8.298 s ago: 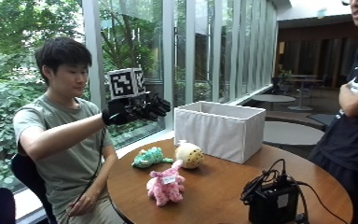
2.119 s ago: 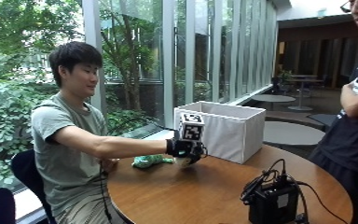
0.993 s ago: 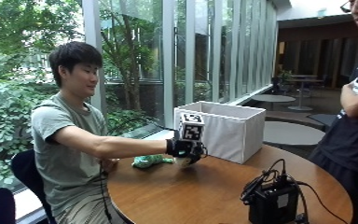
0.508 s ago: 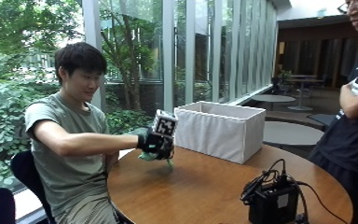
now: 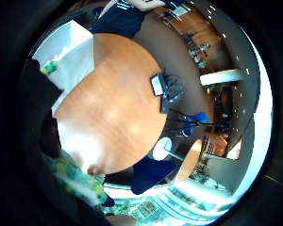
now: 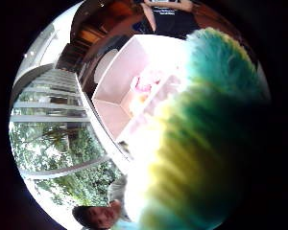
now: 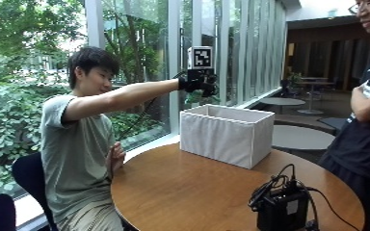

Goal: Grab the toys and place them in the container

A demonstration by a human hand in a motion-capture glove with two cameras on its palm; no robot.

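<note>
My gloved right hand is raised at the end of an outstretched arm, above the window-side end of the white fabric container. Its fingers are curled round a green and yellow plush toy, which fills much of the thumb side palm view. That view looks down into the open container, where a pink toy lies beside a pale yellowish one. In the outside view the held toy is mostly hidden by the glove. No toys lie on the round wooden table.
A black device with cables stands at the table's front right edge, also seen as the black device. A second person stands at the right. My bare left hand rests at the table's edge. Windows run behind the container.
The gloved hand has risen from table height beside the container to well above it, carrying the green toy. The pink and yellowish toys seen earlier on the table are off it.
</note>
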